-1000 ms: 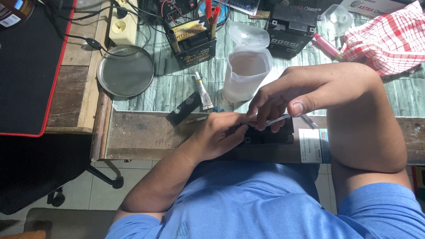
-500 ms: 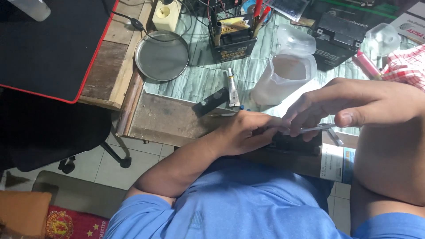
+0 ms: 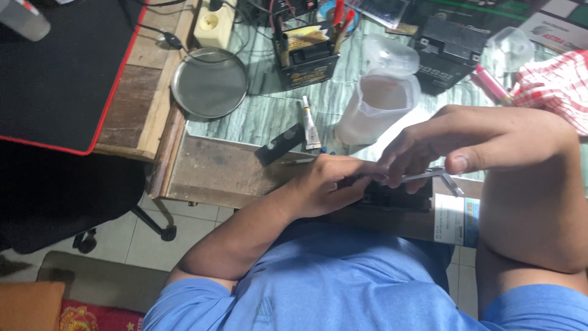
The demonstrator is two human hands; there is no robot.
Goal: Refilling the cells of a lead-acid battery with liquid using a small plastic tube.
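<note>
My left hand [image 3: 327, 184] rests on the wooden bench edge [image 3: 214, 171] and pins down a small black device [image 3: 398, 195]. Above that device my right hand [image 3: 465, 144] pinches thin metal tweezers [image 3: 429, 176], whose tips point toward my left fingers. Most of the black device is hidden under both hands. A small glue tube [image 3: 310, 122] and a flat black part [image 3: 279, 144] lie just beyond my left hand.
A round metal dish [image 3: 209, 83] sits at the back left beside a black mat with red edging [image 3: 61, 67]. A translucent plastic jug [image 3: 383, 101], two black batteries [image 3: 306, 55] [image 3: 450, 52], a red checked cloth [image 3: 557, 83] and a pink pen [image 3: 489, 84] crowd the back.
The view has swung left and tilted, showing more of the black mat and floor. Both hands stay together over the black device with the tweezers still pinched.
</note>
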